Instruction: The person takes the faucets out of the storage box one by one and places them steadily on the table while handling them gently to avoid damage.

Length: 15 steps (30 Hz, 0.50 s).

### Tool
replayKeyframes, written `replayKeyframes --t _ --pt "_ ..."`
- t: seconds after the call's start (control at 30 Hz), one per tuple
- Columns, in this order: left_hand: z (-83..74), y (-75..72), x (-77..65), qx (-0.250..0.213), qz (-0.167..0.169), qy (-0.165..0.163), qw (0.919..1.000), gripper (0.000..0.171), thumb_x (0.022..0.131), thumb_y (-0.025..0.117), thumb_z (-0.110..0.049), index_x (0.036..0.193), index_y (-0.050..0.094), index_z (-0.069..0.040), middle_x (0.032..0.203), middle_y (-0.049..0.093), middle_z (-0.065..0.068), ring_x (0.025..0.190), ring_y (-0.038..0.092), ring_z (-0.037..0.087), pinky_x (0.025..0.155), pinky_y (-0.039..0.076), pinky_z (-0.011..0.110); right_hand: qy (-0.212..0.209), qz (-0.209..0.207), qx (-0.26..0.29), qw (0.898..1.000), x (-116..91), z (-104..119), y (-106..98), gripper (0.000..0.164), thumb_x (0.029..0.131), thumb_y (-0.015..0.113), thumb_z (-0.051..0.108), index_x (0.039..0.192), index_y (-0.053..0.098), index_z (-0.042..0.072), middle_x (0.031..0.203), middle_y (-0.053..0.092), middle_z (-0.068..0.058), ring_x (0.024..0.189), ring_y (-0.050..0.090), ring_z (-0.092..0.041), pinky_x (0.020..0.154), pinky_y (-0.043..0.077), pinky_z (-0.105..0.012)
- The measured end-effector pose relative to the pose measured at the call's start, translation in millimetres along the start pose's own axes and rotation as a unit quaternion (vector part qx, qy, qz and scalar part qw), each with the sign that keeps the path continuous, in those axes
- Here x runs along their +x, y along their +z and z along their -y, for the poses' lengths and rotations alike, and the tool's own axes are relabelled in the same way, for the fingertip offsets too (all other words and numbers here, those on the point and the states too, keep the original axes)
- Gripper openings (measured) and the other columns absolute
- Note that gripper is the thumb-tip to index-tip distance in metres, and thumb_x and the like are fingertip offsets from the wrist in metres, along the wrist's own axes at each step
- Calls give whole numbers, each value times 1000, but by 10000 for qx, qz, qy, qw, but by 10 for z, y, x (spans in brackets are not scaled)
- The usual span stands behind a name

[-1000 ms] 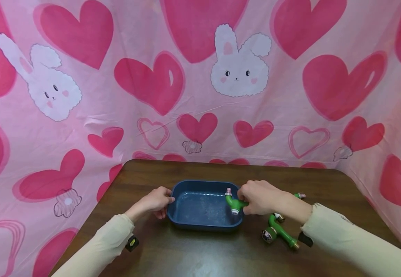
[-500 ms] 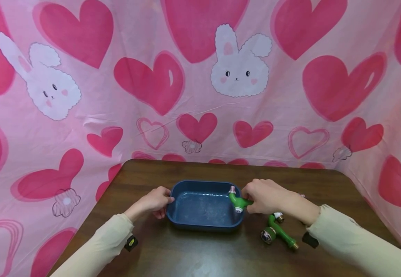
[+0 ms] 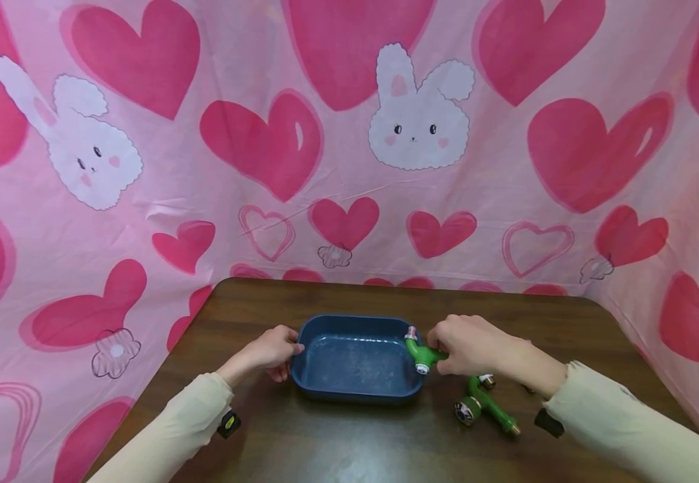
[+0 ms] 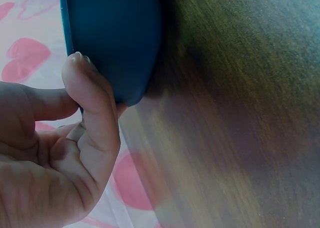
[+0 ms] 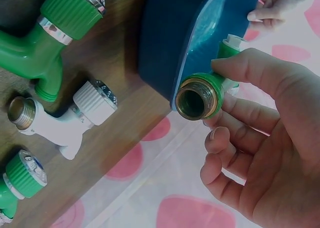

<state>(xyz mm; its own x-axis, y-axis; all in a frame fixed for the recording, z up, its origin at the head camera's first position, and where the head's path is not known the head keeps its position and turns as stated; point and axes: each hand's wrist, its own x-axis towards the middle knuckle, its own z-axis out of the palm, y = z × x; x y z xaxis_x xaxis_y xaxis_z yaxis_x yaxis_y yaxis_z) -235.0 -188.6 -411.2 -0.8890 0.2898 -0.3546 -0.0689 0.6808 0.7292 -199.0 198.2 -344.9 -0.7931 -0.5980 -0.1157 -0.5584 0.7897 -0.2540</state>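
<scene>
A blue rectangular basin (image 3: 355,367) stands on the wooden table. At its left end my left hand (image 3: 270,352) grips the wall, thumb over the rim and fingers outside, as the left wrist view also shows on the basin (image 4: 112,42). A green tap (image 3: 423,355) is pinched in my right hand (image 3: 473,345) just above the basin's right rim. In the right wrist view the held tap's threaded brass inlet (image 5: 192,101) faces the camera, with thumb and fingers around its body. Whether the tap touches the rim cannot be told.
Right of the basin another green tap (image 3: 488,406) lies on the table. The right wrist view shows a white tap (image 5: 60,128), a large green tap (image 5: 62,22) and part of a further green one (image 5: 25,175). Behind the table hangs a pink heart-patterned cloth (image 3: 349,174).
My right hand has moved a little to the right with the tap, from over the basin's right end towards its rim. My left hand and the basin have stayed put.
</scene>
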Motion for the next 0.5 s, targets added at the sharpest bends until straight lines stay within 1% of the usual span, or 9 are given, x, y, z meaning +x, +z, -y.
replayKeyframes --t 0.17,0.33,0.5 --pt "9 5 -1 19 -17 -6 10000 20 107 60 -9 121 68 3 64 63 14 46 60 18 48 59 33 127 41 146 9998 -32 -12 22 19 80 92 25 91 78 20 71 58 15 64 52 -9 56 50 -27" --pt "12 16 -1 59 -38 33 10000 22 107 60 -8 123 66 5 63 63 14 44 60 17 47 59 34 110 -27 103 9999 -55 -45 42 23 80 93 27 95 80 18 75 62 13 66 53 -10 57 51 -26" --pt "-1 12 7 86 -83 30 9999 19 107 60 -9 119 68 4 61 63 14 43 59 17 46 58 34 82 -106 137 9998 -79 -81 48 24 79 93 28 97 80 17 76 62 13 66 53 -9 56 51 -25"
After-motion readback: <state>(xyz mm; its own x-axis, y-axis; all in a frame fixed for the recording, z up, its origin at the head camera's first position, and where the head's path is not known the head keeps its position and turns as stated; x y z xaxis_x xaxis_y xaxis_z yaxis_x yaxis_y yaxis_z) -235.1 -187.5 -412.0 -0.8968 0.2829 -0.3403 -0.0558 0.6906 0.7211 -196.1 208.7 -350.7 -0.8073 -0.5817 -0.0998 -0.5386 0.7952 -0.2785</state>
